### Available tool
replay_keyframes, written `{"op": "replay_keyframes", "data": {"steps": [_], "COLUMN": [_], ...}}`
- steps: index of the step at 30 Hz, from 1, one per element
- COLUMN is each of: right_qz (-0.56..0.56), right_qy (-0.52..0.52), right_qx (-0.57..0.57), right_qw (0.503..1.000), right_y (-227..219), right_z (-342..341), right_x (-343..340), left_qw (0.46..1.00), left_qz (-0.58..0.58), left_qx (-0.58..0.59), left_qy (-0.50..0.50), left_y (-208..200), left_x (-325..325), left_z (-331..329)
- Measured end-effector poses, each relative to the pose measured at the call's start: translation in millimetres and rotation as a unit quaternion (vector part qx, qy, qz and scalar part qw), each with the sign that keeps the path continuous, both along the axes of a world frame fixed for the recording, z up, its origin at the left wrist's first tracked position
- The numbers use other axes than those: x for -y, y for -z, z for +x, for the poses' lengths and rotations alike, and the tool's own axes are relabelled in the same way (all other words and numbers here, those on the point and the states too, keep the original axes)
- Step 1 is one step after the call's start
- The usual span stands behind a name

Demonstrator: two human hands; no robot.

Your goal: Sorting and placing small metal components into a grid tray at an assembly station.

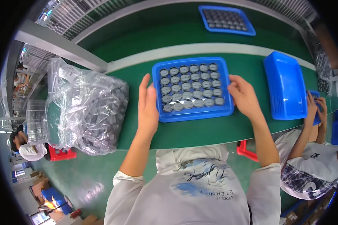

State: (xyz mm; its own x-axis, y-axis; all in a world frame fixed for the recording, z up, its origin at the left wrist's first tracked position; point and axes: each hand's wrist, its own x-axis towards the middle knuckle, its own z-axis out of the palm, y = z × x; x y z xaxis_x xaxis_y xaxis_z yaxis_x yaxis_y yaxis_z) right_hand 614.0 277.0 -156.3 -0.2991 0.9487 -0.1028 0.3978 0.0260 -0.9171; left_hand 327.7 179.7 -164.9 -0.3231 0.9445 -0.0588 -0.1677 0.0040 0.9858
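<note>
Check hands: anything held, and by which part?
Both hold the blue tray of round grey parts: left hand on its left rim, right hand on its right rim. It rests on the green table.

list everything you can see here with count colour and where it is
blue tray: one, blue, on the green table in front of the person, held at both side edges
round parts: about thirty, grey, in rows in the blue tray
plastic bag: one, clear, full of grey parts, left on the table
stack of trays: one stack, blue, upside down, right of the held tray
far tray: one, blue, holding grey parts, far side of the table
green table: one, green with a pale strip
co-worker: one, white top, at the right, hands on another blue tray
left hand: on the tray's left edge
right hand: on the tray's right edge
</note>
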Motion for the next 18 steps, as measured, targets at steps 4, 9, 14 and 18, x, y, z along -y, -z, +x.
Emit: {"op": "replay_keyframes", "data": {"steps": [4,9,14,18], "right_qz": [0.066,0.105,0.072,0.021], "right_qy": [0.002,-0.042,-0.032,-0.012], "right_qx": [0.016,0.039,0.075,0.077], "right_qw": [0.998,0.993,0.994,0.997], "right_y": [-16,-15,-24,8], "right_z": [-39,-96,-152,-185], "right_x": [-40,-125,-187,-244], "left_qw": [0.996,0.982,0.949,0.938], "left_qz": [-0.016,0.009,-0.059,-0.081], "left_qx": [-0.066,-0.135,-0.244,-0.243], "left_qy": [-0.062,-0.132,-0.191,-0.233], "left_y": [-8,-36,-41,-34], "left_x": [-45,-119,-204,-243], "left_z": [-31,-76,-121,-138]}}
